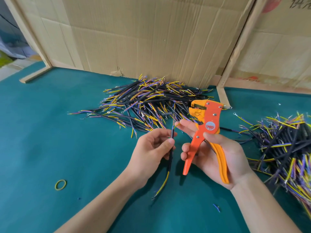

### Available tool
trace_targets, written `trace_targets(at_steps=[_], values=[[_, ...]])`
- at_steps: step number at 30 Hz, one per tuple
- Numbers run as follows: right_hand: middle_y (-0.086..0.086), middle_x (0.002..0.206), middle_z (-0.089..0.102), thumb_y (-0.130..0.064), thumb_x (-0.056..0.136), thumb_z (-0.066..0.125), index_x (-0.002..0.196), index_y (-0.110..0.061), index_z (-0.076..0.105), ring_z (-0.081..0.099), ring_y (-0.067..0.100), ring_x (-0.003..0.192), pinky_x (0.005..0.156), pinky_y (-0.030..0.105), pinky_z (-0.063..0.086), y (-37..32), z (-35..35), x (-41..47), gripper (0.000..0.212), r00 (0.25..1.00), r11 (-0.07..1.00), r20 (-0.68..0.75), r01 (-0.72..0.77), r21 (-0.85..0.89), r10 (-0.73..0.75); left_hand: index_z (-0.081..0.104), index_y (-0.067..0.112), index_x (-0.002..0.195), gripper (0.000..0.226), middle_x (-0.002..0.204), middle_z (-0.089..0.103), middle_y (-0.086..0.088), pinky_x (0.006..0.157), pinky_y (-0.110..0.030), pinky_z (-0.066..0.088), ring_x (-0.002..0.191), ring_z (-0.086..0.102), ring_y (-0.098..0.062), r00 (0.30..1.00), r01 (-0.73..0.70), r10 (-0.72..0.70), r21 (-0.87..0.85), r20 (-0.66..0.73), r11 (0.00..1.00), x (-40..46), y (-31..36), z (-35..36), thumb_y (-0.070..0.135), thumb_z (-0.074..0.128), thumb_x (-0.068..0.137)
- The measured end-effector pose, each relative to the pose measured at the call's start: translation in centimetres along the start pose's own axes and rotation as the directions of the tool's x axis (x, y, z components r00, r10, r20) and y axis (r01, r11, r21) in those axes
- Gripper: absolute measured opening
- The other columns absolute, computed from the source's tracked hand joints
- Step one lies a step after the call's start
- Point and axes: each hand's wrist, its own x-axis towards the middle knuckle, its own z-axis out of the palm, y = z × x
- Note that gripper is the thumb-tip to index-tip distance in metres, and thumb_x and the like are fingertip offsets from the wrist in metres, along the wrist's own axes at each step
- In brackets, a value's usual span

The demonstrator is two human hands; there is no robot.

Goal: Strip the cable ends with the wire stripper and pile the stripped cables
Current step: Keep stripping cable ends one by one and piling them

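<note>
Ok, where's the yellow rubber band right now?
In the head view the yellow rubber band lies flat on the green table, low on the left side. It sits apart, to the left of the left forearm, and nothing touches it.

The stripper [207, 127] is smooth orange plastic with small metal rivets. The worktop [50, 132] wears matt teal cloth. Creased brown cardboard [143, 39] stands behind, framed by pale bare wood [235, 47].
</note>
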Motion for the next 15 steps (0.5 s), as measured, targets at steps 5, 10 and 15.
trace_targets(at_steps=[5,10,15], values=[[0.022,0.143,0.057,-0.021,0.076,0.073,0.139,0.0,0.058,0.066,0.032,0.081,0.076,0.044,0.057,0.3,0.4,0.1,0.068,0.997,0.999,-0.071,-0.045,-0.022,0.043,0.066,0.011,0.122,0.033,0.078,0.063,-0.005,0.065,-0.022,0.049,0.069,0.056,-0.014,0.998,-0.055,0.056,-0.042,0.02,0.998,0.3,0.4,-0.6,0.004,0.069,0.09],[0.024,0.135,0.061,-0.028,0.064,0.09,0.134,0.001,0.062,0.067,0.033,0.08,0.074,0.044,0.057,0.6,1.1,0.1,0.081,0.995,0.994,-0.049,-0.089,-0.059,0.086,0.07,0.02,0.126,0.044,0.083,0.063,-0.008,0.07,-0.025,0.05,0.073,0.055,-0.016,0.989,-0.001,0.016,-0.102,0.148,0.995,0.7,0.8,-1.6,0.009,0.072,0.083],[0.023,0.137,0.06,-0.029,0.063,0.092,0.133,0.002,0.062,0.067,0.036,0.08,0.072,0.045,0.057,0.7,1.4,0.1,0.082,0.994,0.993,-0.051,-0.105,-0.062,0.102,0.072,0.015,0.122,0.038,0.091,0.065,-0.022,0.076,-0.032,0.046,0.076,0.053,-0.018,0.985,-0.013,0.018,-0.03,0.173,0.999,0.7,0.9,-2.0,0.012,0.07,0.084]])
